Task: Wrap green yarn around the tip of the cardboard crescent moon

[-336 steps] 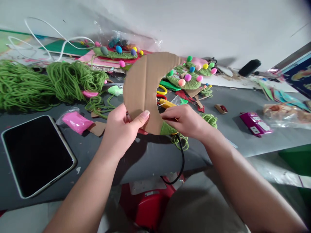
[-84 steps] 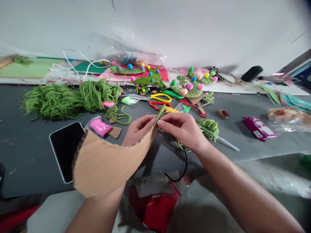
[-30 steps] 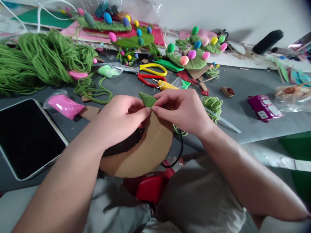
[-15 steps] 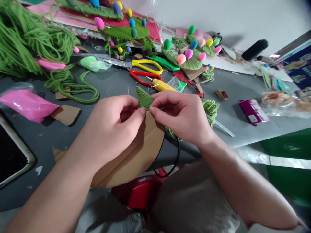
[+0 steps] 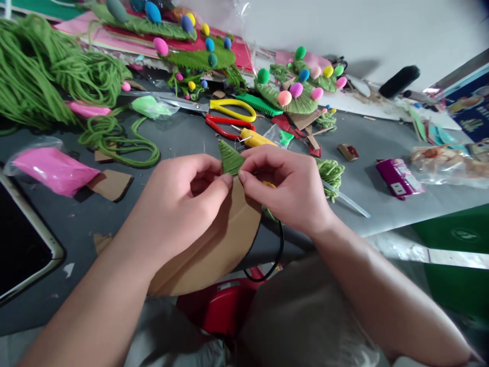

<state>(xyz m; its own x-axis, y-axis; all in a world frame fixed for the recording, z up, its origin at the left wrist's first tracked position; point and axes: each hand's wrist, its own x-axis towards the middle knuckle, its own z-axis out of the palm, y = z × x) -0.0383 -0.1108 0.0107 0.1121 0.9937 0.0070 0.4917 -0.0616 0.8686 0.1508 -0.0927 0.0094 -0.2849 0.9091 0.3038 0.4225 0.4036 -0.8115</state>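
A brown cardboard cutout (image 5: 214, 255) with a rounded edge lies between my forearms and over the table's front edge. Its narrow tip is wound with green yarn (image 5: 229, 158). My left hand (image 5: 187, 199) is closed in a pinch on the left side of the cardboard, just below the wrapped part. On the opposite side my right hand (image 5: 286, 183) pinches at the lower edge of the winding, thumb and forefinger together. Whether a loose strand sits in those fingers is too small to make out. Past my right hand lies a small ball of green yarn (image 5: 330, 173).
Beyond my hands lie scissors (image 5: 233, 117) and a yellow-handled tool (image 5: 257, 137). A large green yarn hank (image 5: 38, 71) fills the back left, above a pink clay packet (image 5: 53, 165) and a tablet-like device (image 5: 23, 239). Green pieces with coloured balls (image 5: 294, 92) stand at the back.
The view has shifted slightly, so the table items at left appear a little further right. Both hands keep their pinch on the cardboard, with hardly any movement.
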